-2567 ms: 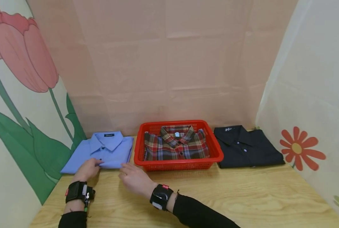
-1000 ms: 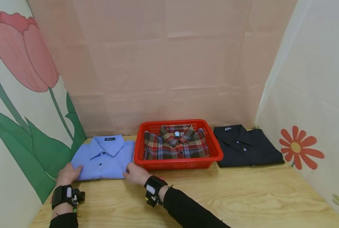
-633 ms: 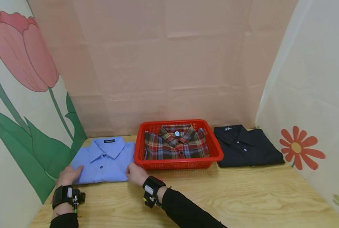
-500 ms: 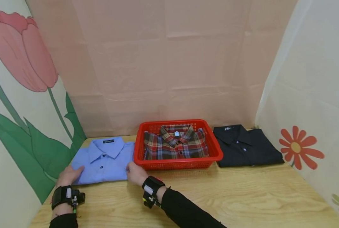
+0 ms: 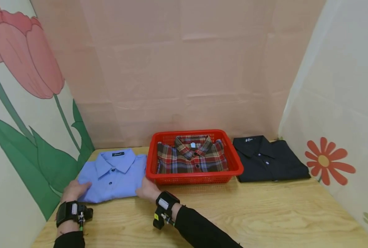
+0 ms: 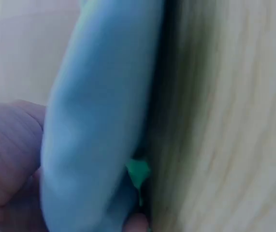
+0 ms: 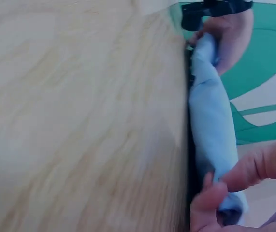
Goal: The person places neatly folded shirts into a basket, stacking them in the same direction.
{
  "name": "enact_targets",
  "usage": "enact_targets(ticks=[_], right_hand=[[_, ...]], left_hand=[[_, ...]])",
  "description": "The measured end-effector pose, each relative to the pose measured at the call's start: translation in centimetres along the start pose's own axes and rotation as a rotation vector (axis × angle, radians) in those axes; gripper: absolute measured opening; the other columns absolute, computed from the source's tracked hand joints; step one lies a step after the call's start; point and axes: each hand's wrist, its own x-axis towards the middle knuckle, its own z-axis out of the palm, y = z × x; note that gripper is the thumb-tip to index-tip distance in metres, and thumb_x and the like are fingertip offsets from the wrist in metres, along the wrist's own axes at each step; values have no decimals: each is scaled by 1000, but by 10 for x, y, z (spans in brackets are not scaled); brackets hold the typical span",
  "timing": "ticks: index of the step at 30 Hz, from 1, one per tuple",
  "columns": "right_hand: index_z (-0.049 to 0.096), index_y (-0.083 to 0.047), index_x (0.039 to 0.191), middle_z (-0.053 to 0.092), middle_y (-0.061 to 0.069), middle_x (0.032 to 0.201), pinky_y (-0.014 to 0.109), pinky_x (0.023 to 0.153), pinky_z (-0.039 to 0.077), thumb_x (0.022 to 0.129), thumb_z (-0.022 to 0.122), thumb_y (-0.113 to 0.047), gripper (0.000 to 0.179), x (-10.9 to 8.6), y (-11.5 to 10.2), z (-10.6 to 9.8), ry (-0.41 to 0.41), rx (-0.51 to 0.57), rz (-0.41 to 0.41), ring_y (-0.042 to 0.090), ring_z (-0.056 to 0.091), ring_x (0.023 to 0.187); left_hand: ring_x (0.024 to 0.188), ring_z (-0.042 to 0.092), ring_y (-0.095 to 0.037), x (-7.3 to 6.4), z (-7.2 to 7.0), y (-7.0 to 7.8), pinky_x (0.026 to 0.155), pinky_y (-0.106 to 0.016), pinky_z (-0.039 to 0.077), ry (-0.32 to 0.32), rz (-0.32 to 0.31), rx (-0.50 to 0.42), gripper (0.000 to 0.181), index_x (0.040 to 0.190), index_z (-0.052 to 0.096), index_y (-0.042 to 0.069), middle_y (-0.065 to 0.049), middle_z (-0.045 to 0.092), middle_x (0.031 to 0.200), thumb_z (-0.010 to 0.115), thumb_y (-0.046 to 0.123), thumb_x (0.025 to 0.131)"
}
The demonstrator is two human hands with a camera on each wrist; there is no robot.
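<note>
A folded light-blue shirt (image 5: 117, 175) lies at the left of the table, its collar toward the back wall. My left hand (image 5: 74, 191) grips its front left corner, thumb on top; in the left wrist view a fingertip (image 6: 137, 223) shows under the fold. At the front right corner my right hand (image 5: 148, 190) pinches the shirt; the right wrist view shows thumb and fingers (image 7: 208, 200) around the cloth edge (image 7: 212, 121). Beside the shirt stands a red basket (image 5: 194, 178) with a folded plaid shirt (image 5: 191, 162) in it.
A folded black shirt (image 5: 269, 162) lies right of the basket. The wooden table (image 5: 252, 213) ends at a pink back wall (image 5: 177, 75) and patterned side walls. The basket's left side is close to the blue shirt and my right hand.
The blue shirt has come toward the front edge of the table. My left hand moved left to its corner, and my right hand took hold of the right corner.
</note>
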Motion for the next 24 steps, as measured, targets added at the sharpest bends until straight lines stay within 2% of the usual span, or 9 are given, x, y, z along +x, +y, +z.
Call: enact_targets(ticks=[3,5,8,10,12,13,15,19,24], right_hand=[[22,9,150,28,20,156,45,113,31,73,60,14,85,0,-2,1,-28,152,11,30,37,128],[21,8,151,28,19,156,46,114,30,73,62,11,88,0,-2,2,-48,222,42,30,36,129],[27,3,151,35,18,153,49,110,36,82,69,-5,81,-1,-2,4,-54,256,125,31,43,126],[32,0,149,45,16,143,47,94,47,89,68,-18,73,-2,-3,3,-44,257,164,32,53,108],[34,-2,149,49,14,133,41,76,49,93,65,-25,68,-1,-3,2,-34,241,190,30,55,89],[33,-2,150,48,14,132,39,73,48,94,64,-25,68,-1,-2,2,-35,232,195,29,54,87],[32,-1,150,48,13,132,39,73,48,94,64,-18,67,1,-1,2,-49,238,177,29,54,89],[31,-6,152,44,11,146,50,95,48,91,61,-3,68,4,0,4,-112,297,92,29,50,118],[28,-19,156,37,6,156,52,109,39,87,53,11,80,5,-3,7,-159,256,-79,23,42,133]], left_hand=[[121,40,-61,-2,-1,2,103,-60,39,5,27,-2,75,129,32,-31,-50,34,132,49,34,94],[120,40,-61,-3,-2,4,103,-59,39,15,56,0,74,129,32,-32,-51,34,132,52,29,92],[119,42,-61,-5,-2,5,102,-60,40,18,87,-3,74,128,32,-31,-51,36,131,56,26,88],[116,44,-61,-6,-3,5,99,-60,41,20,110,-13,74,128,33,-31,-50,38,129,58,24,85],[115,44,-61,-6,-3,5,99,-60,41,27,117,-27,76,127,32,-31,-51,38,127,60,24,83],[115,43,-61,-6,-2,6,99,-61,41,29,109,-42,79,128,30,-31,-52,37,127,61,25,83],[118,41,-61,-4,1,6,102,-61,39,33,83,-60,85,129,25,-32,-52,34,128,63,29,84],[125,34,-61,1,7,8,108,-62,33,21,53,-62,91,136,19,-29,-50,27,136,62,35,89],[114,49,-55,3,6,11,96,-60,43,29,132,-46,67,132,34,-24,-45,43,126,55,26,94]])
